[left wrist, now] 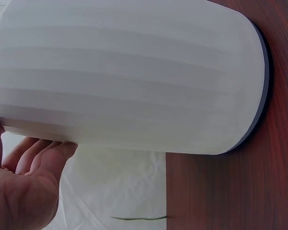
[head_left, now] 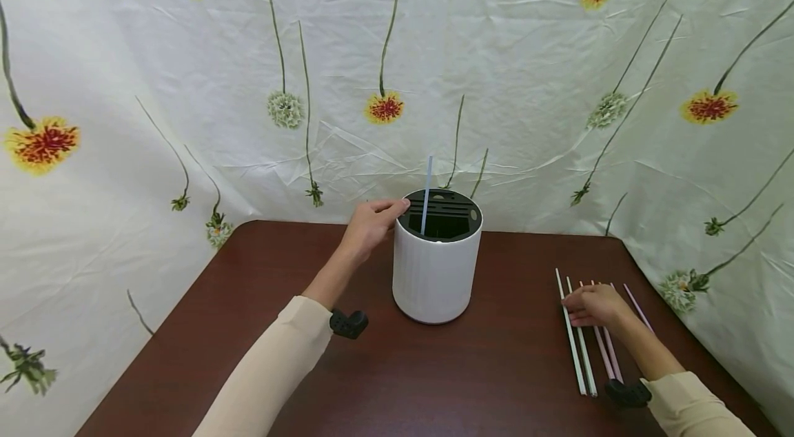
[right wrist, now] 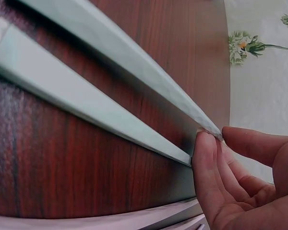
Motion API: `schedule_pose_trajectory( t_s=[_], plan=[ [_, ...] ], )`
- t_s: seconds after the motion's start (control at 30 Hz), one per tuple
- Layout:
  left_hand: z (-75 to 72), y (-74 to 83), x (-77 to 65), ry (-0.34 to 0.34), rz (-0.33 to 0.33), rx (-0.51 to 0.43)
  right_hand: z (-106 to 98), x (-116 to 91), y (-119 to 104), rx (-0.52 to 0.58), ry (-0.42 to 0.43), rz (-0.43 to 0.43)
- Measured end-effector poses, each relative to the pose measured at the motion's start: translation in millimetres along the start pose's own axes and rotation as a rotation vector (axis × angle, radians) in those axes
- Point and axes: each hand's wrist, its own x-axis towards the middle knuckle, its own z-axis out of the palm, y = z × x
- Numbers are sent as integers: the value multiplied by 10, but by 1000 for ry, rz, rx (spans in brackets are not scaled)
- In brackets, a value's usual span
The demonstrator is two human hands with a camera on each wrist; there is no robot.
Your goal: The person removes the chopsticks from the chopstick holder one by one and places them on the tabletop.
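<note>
A white cylindrical utensil holder (head_left: 435,278) stands upright on the table, with a slotted black top (head_left: 462,206). One blue chopstick (head_left: 427,189) leans in its large opening. My left hand (head_left: 372,222) grips the holder's left rim, thumb on top and fingers against the outer wall in the left wrist view. Over at the right, my right hand (head_left: 594,305) pinches the far end of the leftmost pale green chopstick (head_left: 574,352) between thumb and fingers. A second pale green chopstick (right wrist: 96,103) lies beside it, its far end right at my fingertips.
Pink chopsticks (head_left: 604,354) lie under and beside my right hand, and a purple one (head_left: 639,308) lies further right. Behind the dark wooden table (head_left: 298,254) hangs a white flowered cloth (head_left: 347,44). Each wrist carries a black camera band (head_left: 349,324).
</note>
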Motion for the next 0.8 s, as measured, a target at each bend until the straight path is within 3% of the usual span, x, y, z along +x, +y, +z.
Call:
schedule_pose_trajectory(
  t_s=[0.5,0.63,0.8],
  plan=[
    [7,4,-9,-3,-1,-18,-93,-86,-47,9,-5,-42],
    [4,3,-5,-5,-2,-18,-91,-134,-220,-13,21,-90],
    [5,6,-8,-8,4,-19,-32,-175,-633,27,21,-181]
  ],
)
